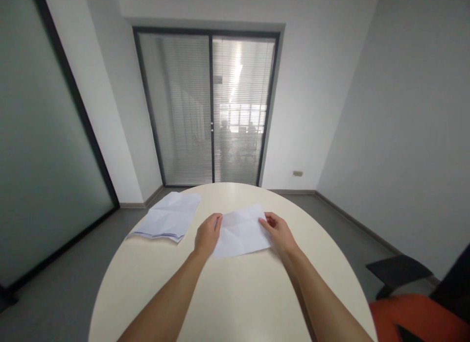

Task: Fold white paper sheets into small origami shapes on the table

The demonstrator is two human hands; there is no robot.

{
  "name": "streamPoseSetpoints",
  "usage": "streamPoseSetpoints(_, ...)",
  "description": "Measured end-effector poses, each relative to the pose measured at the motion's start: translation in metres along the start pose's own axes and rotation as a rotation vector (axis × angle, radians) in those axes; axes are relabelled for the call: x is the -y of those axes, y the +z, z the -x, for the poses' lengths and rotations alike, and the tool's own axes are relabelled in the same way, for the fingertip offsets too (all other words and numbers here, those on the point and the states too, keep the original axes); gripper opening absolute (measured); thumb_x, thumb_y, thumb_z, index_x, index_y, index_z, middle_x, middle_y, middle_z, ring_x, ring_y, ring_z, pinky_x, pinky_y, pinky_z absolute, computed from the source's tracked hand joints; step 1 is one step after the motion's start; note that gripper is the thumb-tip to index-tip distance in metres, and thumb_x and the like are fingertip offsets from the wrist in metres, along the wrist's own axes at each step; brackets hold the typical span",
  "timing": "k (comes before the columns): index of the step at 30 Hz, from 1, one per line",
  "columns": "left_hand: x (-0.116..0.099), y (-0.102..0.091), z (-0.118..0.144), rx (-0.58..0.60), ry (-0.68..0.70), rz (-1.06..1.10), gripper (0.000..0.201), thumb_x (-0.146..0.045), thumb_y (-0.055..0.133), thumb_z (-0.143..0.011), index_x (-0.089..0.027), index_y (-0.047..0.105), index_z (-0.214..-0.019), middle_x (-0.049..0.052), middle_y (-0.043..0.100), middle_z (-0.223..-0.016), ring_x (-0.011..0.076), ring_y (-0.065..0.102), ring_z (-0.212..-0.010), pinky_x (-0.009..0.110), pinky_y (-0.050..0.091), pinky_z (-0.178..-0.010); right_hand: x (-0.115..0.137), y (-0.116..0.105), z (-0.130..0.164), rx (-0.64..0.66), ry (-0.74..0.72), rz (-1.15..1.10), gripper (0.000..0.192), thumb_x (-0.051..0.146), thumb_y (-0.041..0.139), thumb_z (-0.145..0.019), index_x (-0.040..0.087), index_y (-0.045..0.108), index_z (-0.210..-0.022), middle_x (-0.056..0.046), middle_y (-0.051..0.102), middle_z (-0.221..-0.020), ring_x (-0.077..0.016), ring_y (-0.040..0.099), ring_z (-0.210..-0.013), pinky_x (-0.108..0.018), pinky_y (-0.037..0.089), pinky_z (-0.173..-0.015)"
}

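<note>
Between my two hands is a white sheet of paper [240,233] with faint crease lines, held just over the table or resting on it; I cannot tell which. My left hand [207,232] is closed on the sheet's left edge, the thumb along the upper side. At the right edge, my right hand [279,229] pinches the paper between thumb and fingers. Some fingertips are hidden behind the sheet. To the left lies a stack of creased white papers [171,214], touched by neither hand.
The round cream table [235,293] carries both papers. An orange chair with a black armrest [400,271] stands at the lower right. Beyond the table is a dark-framed window with blinds [176,116]. A frosted glass panel [47,136] is on the left.
</note>
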State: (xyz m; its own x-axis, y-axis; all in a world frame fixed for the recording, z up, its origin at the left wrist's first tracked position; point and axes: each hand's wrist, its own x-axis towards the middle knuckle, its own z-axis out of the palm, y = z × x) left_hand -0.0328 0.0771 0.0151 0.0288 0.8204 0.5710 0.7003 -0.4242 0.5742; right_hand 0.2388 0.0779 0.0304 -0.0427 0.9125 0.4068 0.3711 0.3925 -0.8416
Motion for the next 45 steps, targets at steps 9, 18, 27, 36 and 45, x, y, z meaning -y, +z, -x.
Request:
streamPoseSetpoints(9, 0.002, -0.001, -0.003, -0.055, 0.006, 0.042, 0.025, -0.018, 0.043, -0.094, -0.023, 0.064, -0.106, 0.004, 0.071, -0.104, 0.0187, 0.064, -0.098, 0.030, 0.049, -0.090, 0.001, -0.006, -0.002, -0.124, -0.025, 0.196, 0.045, 0.061, 0.059, -0.084, 0.019, 0.074, -0.093, -0.009, 0.075, -0.092, -0.0226, 0.061, -0.074, -0.035, 0.047, -0.071)
streamPoseSetpoints(18, -0.001, -0.007, -0.004, -0.250, 0.157, 0.058, 0.019, -0.025, 0.045, -0.098, -0.021, 0.064, -0.099, 0.006, 0.068, -0.100, 0.0204, 0.061, -0.101, 0.036, 0.048, -0.095, 0.005, -0.003, -0.001, -0.194, -0.018, -0.057, 0.045, 0.059, 0.061, -0.084, 0.017, 0.066, -0.101, -0.013, 0.072, -0.102, -0.0247, 0.068, -0.085, -0.035, 0.054, -0.072)
streamPoseSetpoints(27, -0.009, -0.016, 0.002, -0.353, 0.235, 0.032, 0.020, -0.009, 0.046, -0.081, -0.021, 0.061, -0.082, 0.002, 0.069, -0.083, 0.0208, 0.062, -0.086, 0.044, 0.042, -0.102, 0.002, 0.000, 0.003, -0.054, -0.145, -0.155, 0.015, 0.032, 0.066, -0.078, 0.022, 0.060, -0.088, -0.009, 0.070, -0.105, -0.0249, 0.065, -0.104, -0.040, 0.050, -0.093)
streamPoseSetpoints(36, -0.013, -0.024, 0.005, -0.250, 0.063, -0.013, 0.028, -0.023, 0.044, -0.088, -0.022, 0.061, -0.066, 0.002, 0.067, -0.070, 0.0215, 0.063, -0.076, 0.035, 0.048, -0.081, -0.005, 0.004, 0.006, 0.070, -0.093, -0.139, 0.013, 0.029, 0.066, -0.075, 0.020, 0.059, -0.082, -0.009, 0.069, -0.105, -0.0239, 0.066, -0.100, -0.039, 0.049, -0.092)
streamPoseSetpoints(45, -0.007, 0.005, 0.015, 0.275, 0.066, -0.183, 0.044, -0.023, 0.051, -0.089, -0.016, 0.056, -0.133, 0.012, 0.047, -0.150, 0.0244, 0.039, -0.141, 0.041, 0.031, -0.117, -0.002, -0.001, 0.012, 0.196, -0.031, 0.066, 0.028, 0.023, 0.040, -0.081, 0.020, 0.067, -0.089, -0.006, 0.072, -0.095, -0.0224, 0.065, -0.096, -0.039, 0.047, -0.093)
